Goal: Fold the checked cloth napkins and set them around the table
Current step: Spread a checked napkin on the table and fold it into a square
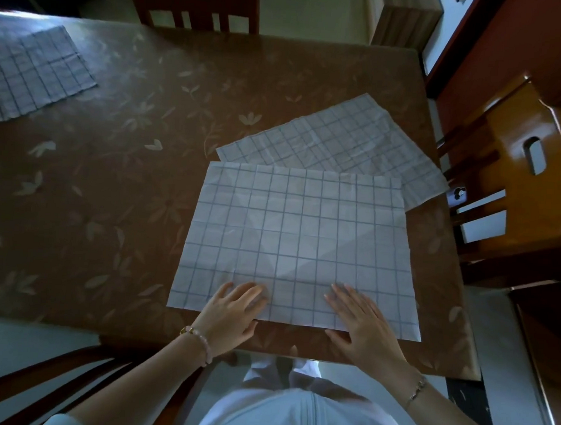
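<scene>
Unfolded white blue-checked cloth napkin (295,242) flat on brown floral tablecloth (118,178), near edge. Left hand (231,313), right hand (361,323) spread, palms pressing near hem. Second open napkin (338,144) tucked beneath far corner; lifting may drag it. Slick cloth: skewed fold likely.

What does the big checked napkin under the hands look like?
The big napkin is thin pale cloth with a grid of fine dark lines and faint creases. It lies spread flat, unfolded, on the brown flowered table near its front edge. The left hand and right hand rest flat on its near edge, fingers straight. Its far edge lies over part of a second checked napkin set askew behind it.
</scene>
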A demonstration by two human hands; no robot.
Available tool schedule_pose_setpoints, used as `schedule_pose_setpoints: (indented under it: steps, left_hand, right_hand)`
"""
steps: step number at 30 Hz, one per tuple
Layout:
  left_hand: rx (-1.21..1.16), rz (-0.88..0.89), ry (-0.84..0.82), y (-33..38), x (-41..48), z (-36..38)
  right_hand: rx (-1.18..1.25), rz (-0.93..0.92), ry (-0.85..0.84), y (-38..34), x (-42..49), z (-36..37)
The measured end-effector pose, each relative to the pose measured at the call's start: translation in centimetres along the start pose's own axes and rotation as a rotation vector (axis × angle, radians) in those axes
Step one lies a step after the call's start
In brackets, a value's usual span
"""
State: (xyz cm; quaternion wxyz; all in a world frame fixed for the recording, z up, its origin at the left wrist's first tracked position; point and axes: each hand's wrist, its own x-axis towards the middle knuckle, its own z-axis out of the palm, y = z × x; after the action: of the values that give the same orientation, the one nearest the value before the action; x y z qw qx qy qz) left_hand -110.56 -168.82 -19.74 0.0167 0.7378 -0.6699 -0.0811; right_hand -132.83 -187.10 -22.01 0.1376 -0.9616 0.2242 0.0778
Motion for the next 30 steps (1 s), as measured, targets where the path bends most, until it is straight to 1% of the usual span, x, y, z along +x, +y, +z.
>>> schedule_pose_setpoints:
  steps: [6,7,9,10,12,14,17,21,26,28,30]
  left_hand:
    - [0.018,-0.04,0.075,0.0,1.0,-0.7]
    - [0.001,-0.084,0.091,0.0,1.1,-0.9]
    - [-0.057,-0.262,0.088,0.4,1.3,-1.6]
    - [-0.078,-0.381,0.023,0.8,1.4,-2.0]
    - [-0.094,-0.584,-0.168,1.5,1.5,-2.0]
    - [-0.134,-0.69,-0.325,2.1,1.7,-1.6]
    - [-0.164,-0.722,-0.314,1.5,2.3,-1.3]
    - [-0.172,-0.701,-0.273,-2.5,3.9,-2.2]
    - [-0.207,-0.621,-0.263,-7.7,7.0,-3.0]
    - [-0.224,-0.583,-0.295,-8.7,8.2,-3.4]
    - [-0.193,-0.579,-0.301,-8.8,9.1,-3.9]
  right_hand:
    - [0.043,0.039,0.047,-0.7,0.3,-0.4]
    - [0.067,0.055,0.068,-0.7,0.6,-0.7]
    - [0.097,0.109,0.118,-0.2,1.4,-1.7]
    - [0.093,0.143,0.125,0.4,1.9,-2.1]
    - [0.056,0.204,0.099,1.7,2.7,-2.7]
    - [0.007,0.232,0.039,2.8,3.1,-2.9]
    - [-0.052,0.24,0.027,3.0,2.8,-2.9]
    - [-0.141,0.196,0.02,1.5,1.1,-2.7]
    - [-0.103,0.093,0.057,-1.0,-0.4,-1.7]
    - [-0.089,0.032,0.058,-2.1,-0.9,-1.6]
    - [-0.061,-0.001,0.045,-2.7,-0.9,-1.9]
